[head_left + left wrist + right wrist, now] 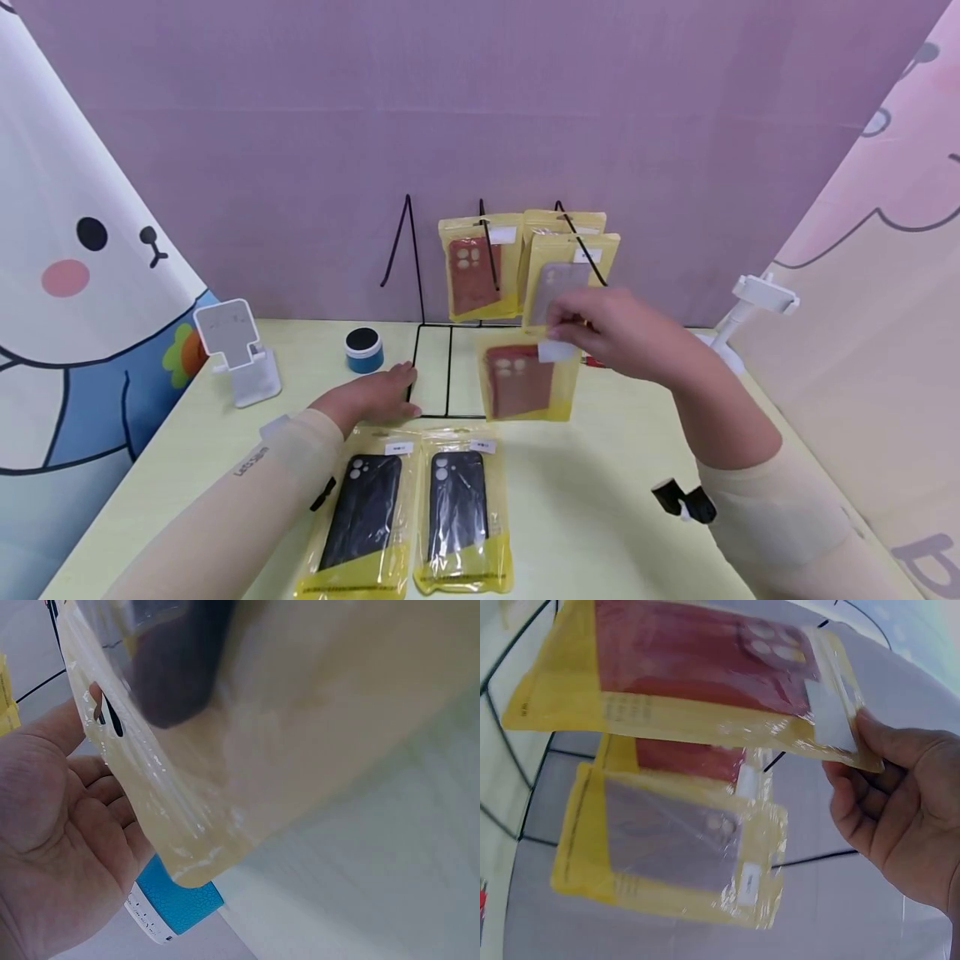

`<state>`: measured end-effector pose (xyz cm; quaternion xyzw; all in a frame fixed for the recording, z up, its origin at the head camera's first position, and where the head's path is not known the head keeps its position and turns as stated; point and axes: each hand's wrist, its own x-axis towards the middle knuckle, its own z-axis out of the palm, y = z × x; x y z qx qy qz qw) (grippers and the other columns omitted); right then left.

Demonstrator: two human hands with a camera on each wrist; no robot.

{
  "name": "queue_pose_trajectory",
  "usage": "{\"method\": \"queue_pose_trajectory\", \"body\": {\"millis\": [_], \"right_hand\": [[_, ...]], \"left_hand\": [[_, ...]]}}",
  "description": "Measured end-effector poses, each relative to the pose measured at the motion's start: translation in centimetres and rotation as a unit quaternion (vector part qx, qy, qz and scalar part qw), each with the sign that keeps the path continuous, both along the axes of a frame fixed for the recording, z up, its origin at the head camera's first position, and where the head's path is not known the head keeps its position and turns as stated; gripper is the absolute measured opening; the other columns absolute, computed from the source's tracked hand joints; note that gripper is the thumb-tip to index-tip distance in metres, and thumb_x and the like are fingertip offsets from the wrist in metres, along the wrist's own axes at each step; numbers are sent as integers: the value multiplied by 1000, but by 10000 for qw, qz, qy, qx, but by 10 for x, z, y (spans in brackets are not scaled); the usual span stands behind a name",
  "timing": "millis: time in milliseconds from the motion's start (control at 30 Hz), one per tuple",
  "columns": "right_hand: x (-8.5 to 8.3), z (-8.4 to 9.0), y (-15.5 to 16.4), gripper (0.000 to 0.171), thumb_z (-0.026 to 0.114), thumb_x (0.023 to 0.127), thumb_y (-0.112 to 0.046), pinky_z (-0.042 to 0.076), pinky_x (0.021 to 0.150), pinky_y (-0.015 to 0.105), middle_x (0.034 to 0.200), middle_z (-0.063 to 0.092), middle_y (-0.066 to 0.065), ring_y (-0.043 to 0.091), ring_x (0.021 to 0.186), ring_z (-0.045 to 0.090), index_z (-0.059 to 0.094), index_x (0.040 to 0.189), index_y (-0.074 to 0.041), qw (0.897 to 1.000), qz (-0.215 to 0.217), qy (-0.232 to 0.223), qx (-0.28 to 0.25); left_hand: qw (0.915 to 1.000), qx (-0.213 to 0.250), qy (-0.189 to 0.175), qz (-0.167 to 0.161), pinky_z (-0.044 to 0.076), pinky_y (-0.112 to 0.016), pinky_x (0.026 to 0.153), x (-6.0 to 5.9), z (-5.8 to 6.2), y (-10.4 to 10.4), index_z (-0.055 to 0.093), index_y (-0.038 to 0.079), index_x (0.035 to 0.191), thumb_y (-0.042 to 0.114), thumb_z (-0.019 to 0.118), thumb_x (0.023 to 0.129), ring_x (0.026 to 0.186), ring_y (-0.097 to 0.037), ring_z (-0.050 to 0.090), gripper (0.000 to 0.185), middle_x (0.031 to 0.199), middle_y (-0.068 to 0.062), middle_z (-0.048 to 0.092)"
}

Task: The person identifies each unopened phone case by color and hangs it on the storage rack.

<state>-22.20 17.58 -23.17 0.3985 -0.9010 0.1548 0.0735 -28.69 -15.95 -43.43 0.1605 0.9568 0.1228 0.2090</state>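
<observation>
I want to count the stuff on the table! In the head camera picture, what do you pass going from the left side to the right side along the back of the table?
White phone stand → blue-and-black round speaker → black wire rack → white clamp holder.

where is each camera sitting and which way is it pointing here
Head: worn on the head, looking forward and down at the table, the wire rack and the purple backdrop; both forearms, the left hand and the right hand show.
Left wrist: on the left wrist, looking along the palm at a packaged black case close by.
Right wrist: on the right wrist, looking at the red case pack that its fingers pinch.
Shared: head and right wrist both show that red pack and the hanging packs.
</observation>
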Motion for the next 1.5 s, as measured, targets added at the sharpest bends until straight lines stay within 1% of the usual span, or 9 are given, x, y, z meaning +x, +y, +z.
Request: {"method": "queue_pose_trajectory", "body": {"millis": [100, 167, 300, 500, 767, 967, 1167, 1300, 1500], "right_hand": [[-5, 8, -11, 8, 65, 95, -17, 48, 63, 28, 80, 60, -8, 9, 72, 53, 62, 89, -19, 9996, -9, 236, -168], [-8, 12, -17, 7, 65, 96, -18, 48, 64, 29, 82, 61, -7, 10, 73, 54, 62, 90, -18, 9994, -52, 275, -214], [-13, 18, -25, 5, 63, 97, -18, 51, 67, 31, 87, 66, -4, 12, 76, 58, 64, 93, -16, 9992, -249, 232, -229], [-22, 22, -30, 5, 64, 96, -20, 51, 67, 31, 90, 67, -5, 13, 77, 59, 64, 94, -16, 9976, -524, 258, -370], [-31, 20, -40, 7, 62, 98, -23, 51, 70, 33, 89, 66, -4, 16, 76, 57, 65, 95, -17, 9959, -899, -16, -86], [-33, 18, -45, 10, 64, 97, -25, 51, 71, 34, 90, 67, -3, 15, 78, 59, 66, 96, -16, 9951, -964, 142, 158], [-36, 19, -50, 14, 66, 95, -30, 47, 65, 33, 83, 63, -4, 16, 71, 55, 64, 90, -17, 9925, -1073, 440, 393], [-43, 20, -54, 15, 66, 95, -31, 48, 67, 33, 84, 63, -3, 17, 75, 55, 64, 90, -17, 9899, -1222, 448, 564], [-55, 25, -58, 16, 65, 96, -31, 48, 65, 34, 87, 64, -3, 18, 74, 58, 63, 91, -16, 9858, -1433, 480, 729]], "left_hand": [[10000, 38, 13, 5, 21, -51, 121, 0, 0, 1, 21, 2, 156, 44, 60, 96, 150, -37, 18, 83, 163, -20, 13], [10000, 50, 17, -3, 21, -51, 121, 0, 0, 1, 21, 2, 156, 44, 60, 96, 150, -37, 17, 83, 163, -20, 13], [10000, 73, -7, 7, 21, -51, 121, 1, 1, 2, 22, 2, 155, 43, 60, 96, 150, -37, 17, 82, 163, -20, 12], [9999, 30, 88, -88, 23, -51, 120, 1, 0, 2, 22, 1, 155, 44, 60, 96, 149, -37, 19, 82, 163, -21, 14], [9999, 39, 89, -74, 21, -50, 121, 1, 1, 1, 22, 1, 155, 43, 60, 96, 150, -37, 18, 82, 163, -21, 13], [9999, 77, 91, -116, 22, -51, 120, 2, 0, 1, 22, 0, 155, 42, 59, 97, 149, -38, 19, 81, 163, -22, 13], [9999, 88, 97, -108, 22, -51, 120, 2, 2, 0, 21, 2, 156, 43, 58, 97, 149, -38, 18, 81, 163, -21, 12], [10000, 76, 3, -20, 21, -51, 121, 3, 4, 2, 20, 4, 156, 45, 59, 96, 150, -36, 17, 83, 164, -19, 11], [9999, 26, 68, -87, 21, -51, 121, 4, 6, 4, 21, 3, 156, 44, 59, 97, 150, -37, 18, 81, 163, -20, 13]]}}
